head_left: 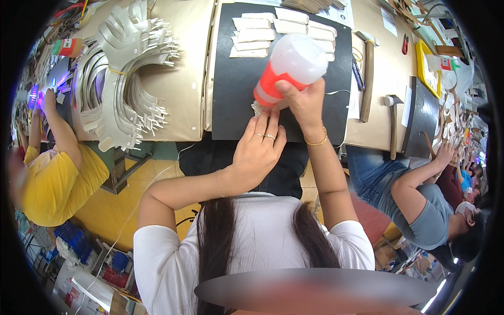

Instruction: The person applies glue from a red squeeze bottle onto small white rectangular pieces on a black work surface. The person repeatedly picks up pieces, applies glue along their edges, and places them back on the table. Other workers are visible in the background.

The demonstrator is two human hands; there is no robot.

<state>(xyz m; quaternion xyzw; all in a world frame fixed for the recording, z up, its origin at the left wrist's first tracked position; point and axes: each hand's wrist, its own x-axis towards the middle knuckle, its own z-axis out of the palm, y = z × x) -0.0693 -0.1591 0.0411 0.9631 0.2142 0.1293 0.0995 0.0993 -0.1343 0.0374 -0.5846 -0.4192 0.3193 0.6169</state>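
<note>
In our view, we are clamping our right hand point(306, 101) around a white-and-red bottle point(295, 63) at one o'clock. Our left hand point(257, 152) is touching a small pale piece point(256, 108) near it; its grip we are not able to tell. Pale packets point(290, 28) are lying toward twelve o'clock.

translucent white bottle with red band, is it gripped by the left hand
No, the bare right hand grips the translucent white red-banded bottle.

Bright, even room; violet-blue electric glow point(35, 97) glaring far left of the gripping right hand point(305, 100); edges bowed.
</note>
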